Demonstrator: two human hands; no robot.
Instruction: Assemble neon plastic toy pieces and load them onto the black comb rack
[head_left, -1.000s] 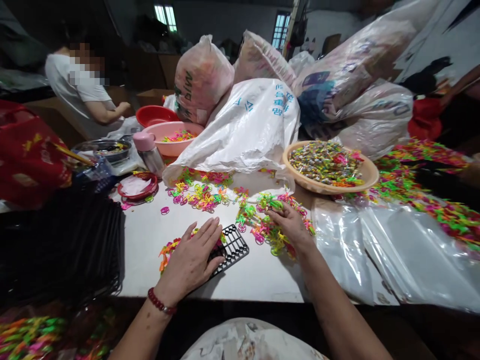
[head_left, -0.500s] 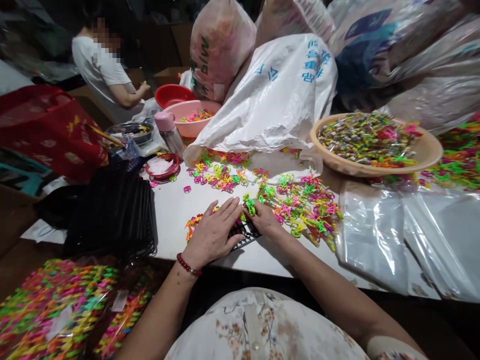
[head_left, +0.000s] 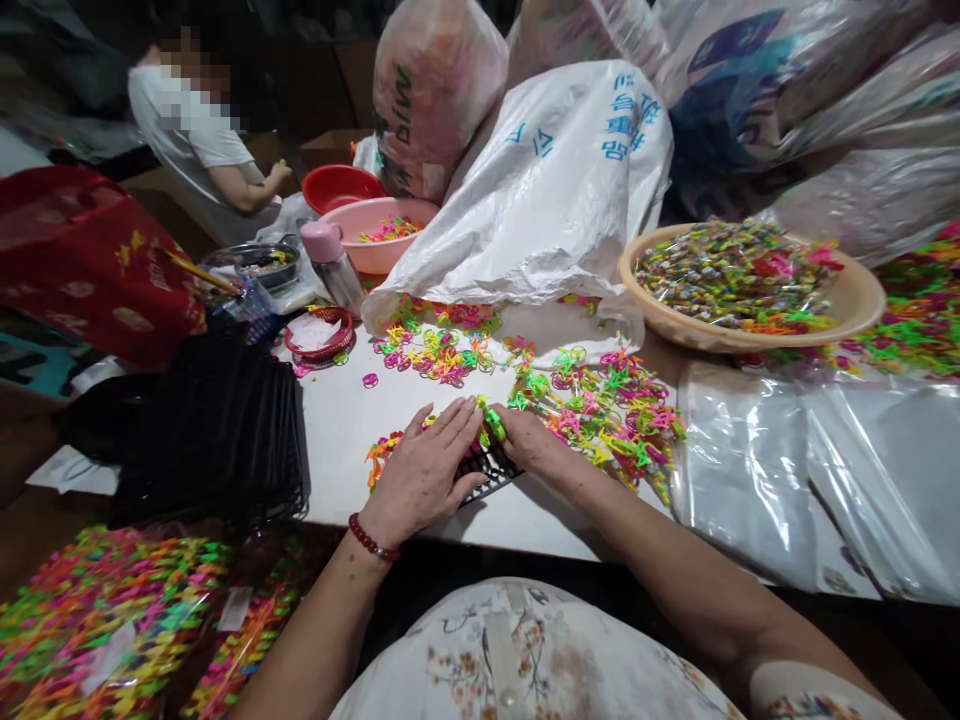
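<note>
My left hand (head_left: 429,462), a red bead bracelet at its wrist, lies flat with fingers stretched over a black slotted tray (head_left: 489,468). Small orange and yellow plastic pieces (head_left: 379,455) stick out past its far side, and the hand covers much of the tray. At the tray's right end my right hand (head_left: 526,438) pinches a small green plastic figure (head_left: 492,426), close to the left fingertips. The figure's exact shape is too small to make out. A loose heap of bright plastic pieces (head_left: 607,410) lies just beyond my right hand.
Black trays (head_left: 217,430) are stacked at left, above bagged filled rows (head_left: 112,610). Clear plastic bags (head_left: 742,470) lie at right. Behind stand a white sack (head_left: 540,190), a heaped tan basin (head_left: 750,345) and a pink-capped flask (head_left: 330,265). A co-worker (head_left: 195,150) sits at back left.
My right hand has moved slightly left with the green figure, which now sits nearer the left fingertips. My left hand keeps its flat pose, and the view has shifted a little.
</note>
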